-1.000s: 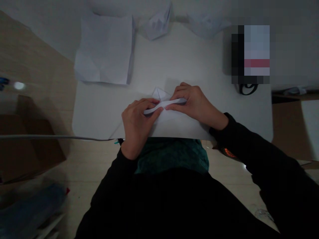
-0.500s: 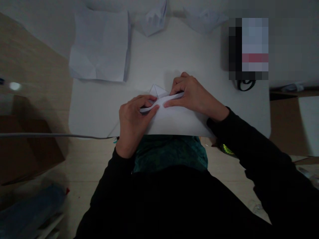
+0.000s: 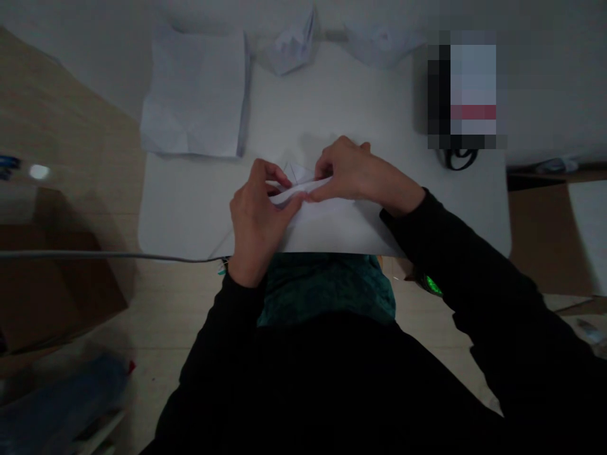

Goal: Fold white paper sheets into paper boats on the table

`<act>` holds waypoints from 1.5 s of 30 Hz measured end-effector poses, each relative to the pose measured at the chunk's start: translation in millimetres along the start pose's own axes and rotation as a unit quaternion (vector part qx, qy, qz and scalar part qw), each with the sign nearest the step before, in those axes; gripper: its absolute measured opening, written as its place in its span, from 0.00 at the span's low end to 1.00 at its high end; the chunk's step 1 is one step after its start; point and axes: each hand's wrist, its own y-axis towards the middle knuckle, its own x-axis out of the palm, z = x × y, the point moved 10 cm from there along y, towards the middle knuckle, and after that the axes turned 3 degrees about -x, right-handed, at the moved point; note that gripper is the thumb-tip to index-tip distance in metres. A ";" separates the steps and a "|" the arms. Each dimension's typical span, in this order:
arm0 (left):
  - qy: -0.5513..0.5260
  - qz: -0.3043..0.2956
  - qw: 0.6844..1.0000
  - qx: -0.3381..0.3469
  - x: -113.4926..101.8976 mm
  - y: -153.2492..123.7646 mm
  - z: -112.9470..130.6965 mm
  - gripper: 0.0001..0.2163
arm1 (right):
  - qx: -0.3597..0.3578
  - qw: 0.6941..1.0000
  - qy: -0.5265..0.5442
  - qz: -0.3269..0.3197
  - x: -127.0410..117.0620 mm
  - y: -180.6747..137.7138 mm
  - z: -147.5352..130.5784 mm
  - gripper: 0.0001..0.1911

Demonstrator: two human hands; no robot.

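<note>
A partly folded sheet of white paper [image 3: 327, 207] lies at the front of the white table, with a creased triangular peak on its far side. My left hand [image 3: 258, 205] pinches the raised fold from the left, thumb in front and fingers behind. From the right, my right hand [image 3: 348, 170] grips the same fold between thumb and fingers. Both thumb tips meet near the middle of the fold. Part of the paper is hidden under my hands.
A stack of white paper [image 3: 196, 95] lies at the back left of the table [image 3: 190, 202]. Two folded paper shapes, a pointed one [image 3: 294, 47] and a wider one [image 3: 382, 47], stand at the back. A pixelated object [image 3: 472, 76] with a black strap [image 3: 459, 158] is at right. Cardboard boxes [image 3: 61, 278] flank the table.
My right hand has shifted slightly left, bringing the thumbs together. The fingers of my left hand are more arched over the fold. The view has moved a little.
</note>
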 end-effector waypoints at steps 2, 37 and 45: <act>-0.001 -0.009 1.000 0.002 1.6 1.4 2.3 0.15 | 0.018 1.000 -0.013 0.002 2.6 -1.7 2.4 0.25; 0.203 -0.090 0.954 0.202 20.4 -56.9 23.3 0.25 | -0.075 0.989 -0.129 0.014 -10.2 -50.2 -94.1 0.17; 0.236 -0.018 0.947 0.216 -16.0 -75.8 8.3 0.25 | 0.009 0.970 -0.236 0.058 2.7 -58.1 -125.1 0.16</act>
